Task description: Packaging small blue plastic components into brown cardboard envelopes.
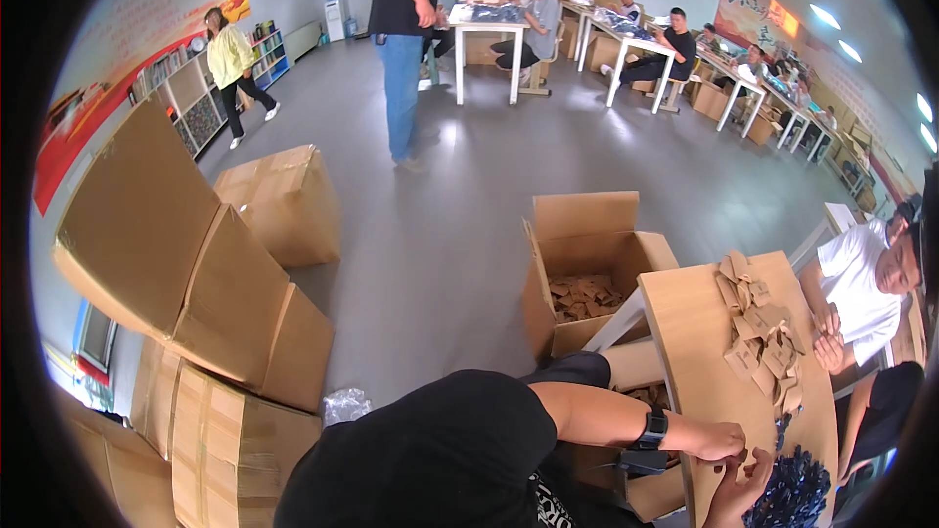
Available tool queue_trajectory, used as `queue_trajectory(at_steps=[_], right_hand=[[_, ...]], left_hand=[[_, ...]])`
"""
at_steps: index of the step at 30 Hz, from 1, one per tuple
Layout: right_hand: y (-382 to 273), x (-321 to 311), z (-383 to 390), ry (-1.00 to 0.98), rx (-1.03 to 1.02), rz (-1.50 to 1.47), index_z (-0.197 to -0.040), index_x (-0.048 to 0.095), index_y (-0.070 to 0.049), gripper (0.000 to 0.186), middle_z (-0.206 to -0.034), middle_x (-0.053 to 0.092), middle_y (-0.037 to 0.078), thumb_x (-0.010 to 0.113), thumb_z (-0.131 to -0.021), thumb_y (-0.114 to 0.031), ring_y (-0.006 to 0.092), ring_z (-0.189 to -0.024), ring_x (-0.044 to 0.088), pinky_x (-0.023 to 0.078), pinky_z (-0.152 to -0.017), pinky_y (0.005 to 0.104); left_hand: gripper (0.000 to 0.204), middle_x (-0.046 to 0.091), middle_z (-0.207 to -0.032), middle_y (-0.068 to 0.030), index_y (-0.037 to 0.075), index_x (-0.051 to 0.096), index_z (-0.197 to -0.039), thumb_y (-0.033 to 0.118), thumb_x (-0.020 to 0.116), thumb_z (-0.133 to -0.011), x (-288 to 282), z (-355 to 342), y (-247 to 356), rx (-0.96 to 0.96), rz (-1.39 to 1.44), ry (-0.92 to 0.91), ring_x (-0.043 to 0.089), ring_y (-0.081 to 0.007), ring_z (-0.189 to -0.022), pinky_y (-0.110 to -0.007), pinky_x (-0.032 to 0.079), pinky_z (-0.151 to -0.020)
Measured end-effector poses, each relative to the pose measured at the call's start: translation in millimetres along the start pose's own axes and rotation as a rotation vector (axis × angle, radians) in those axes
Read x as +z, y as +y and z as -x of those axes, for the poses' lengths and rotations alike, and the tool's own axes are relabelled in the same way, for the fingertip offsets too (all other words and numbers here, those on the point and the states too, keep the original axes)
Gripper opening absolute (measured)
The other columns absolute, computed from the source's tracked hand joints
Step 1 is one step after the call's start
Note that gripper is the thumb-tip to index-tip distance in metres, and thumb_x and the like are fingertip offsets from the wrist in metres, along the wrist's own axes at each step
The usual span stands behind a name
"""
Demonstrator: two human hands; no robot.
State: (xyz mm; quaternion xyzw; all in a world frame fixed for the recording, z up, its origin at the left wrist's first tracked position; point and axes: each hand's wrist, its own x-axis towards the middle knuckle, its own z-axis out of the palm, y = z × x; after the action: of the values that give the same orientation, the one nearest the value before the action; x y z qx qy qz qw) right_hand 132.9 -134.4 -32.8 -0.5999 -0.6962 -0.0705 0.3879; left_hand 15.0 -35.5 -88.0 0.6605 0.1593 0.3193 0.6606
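Over the near edge of the wooden table (696,332), my left hand (720,441) is closed, its fingertips pressed together. Close beside it, my right hand (738,491) has curled fingers meeting near the left fingertips. Whatever small thing lies between them is too small and covered to make out. Right by my right hand sits a heap of dark blue strips or small pieces (794,489). Farther up the tabletop lie several folded brown cardboard pieces (768,337) in a loose row. A black band with a small box (646,445) is on my left forearm.
An open carton (548,298) of brown cardboard pieces stands left of the table. Large closed cartons (230,298) are stacked at the left. A person in a white shirt (856,269) sits across the table, hands together. Others sit at white tables (489,27) farther off; two people stand or walk.
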Motion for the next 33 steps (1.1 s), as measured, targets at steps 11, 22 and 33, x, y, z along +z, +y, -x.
queue_trajectory(at_steps=[11,22,33], right_hand=[[-23.2,11.1,5.4,0.107,0.069,-0.066,-0.089,0.069,0.003,0.025,-0.091,0.062,0.013,0.069,-0.064,0.009,0.0299,-0.089,0.059,0.049,-0.075,0.0369],[-38.8,11.7,19.8,0.214,0.046,0.128,-0.103,0.066,-0.006,0.044,-0.101,0.067,0.008,0.078,-0.061,-0.015,0.0281,-0.094,0.059,0.042,-0.086,0.0413],[-55.1,10.0,6.1,0.054,-0.111,-0.2,-0.122,0.052,-0.005,0.063,-0.128,0.056,0.016,0.075,-0.064,-0.008,0.0337,-0.121,0.052,0.038,-0.1,0.046]], left_hand=[[0.033,0.067,-0.092,0.0012,0.011,0.065,-0.109,0.031,0.043,-0.097,-16.7,12.4,15.4,0.002,0.139,-0.265,0.057,-0.0095,-0.079,-0.027,0.042,-0.055],[0.053,0.052,-0.135,-0.0132,-0.002,0.047,-0.133,0.025,0.039,-0.089,-19.2,26.9,15.5,-0.148,0.274,-0.163,0.049,-0.0238,-0.126,-0.037,0.038,-0.106],[0.06,0.045,-0.133,-0.0112,0.005,0.034,-0.138,0.017,0.058,-0.084,-33.5,44.5,27.1,-0.042,0.447,-0.356,0.045,-0.0224,-0.126,-0.037,0.038,-0.106]])
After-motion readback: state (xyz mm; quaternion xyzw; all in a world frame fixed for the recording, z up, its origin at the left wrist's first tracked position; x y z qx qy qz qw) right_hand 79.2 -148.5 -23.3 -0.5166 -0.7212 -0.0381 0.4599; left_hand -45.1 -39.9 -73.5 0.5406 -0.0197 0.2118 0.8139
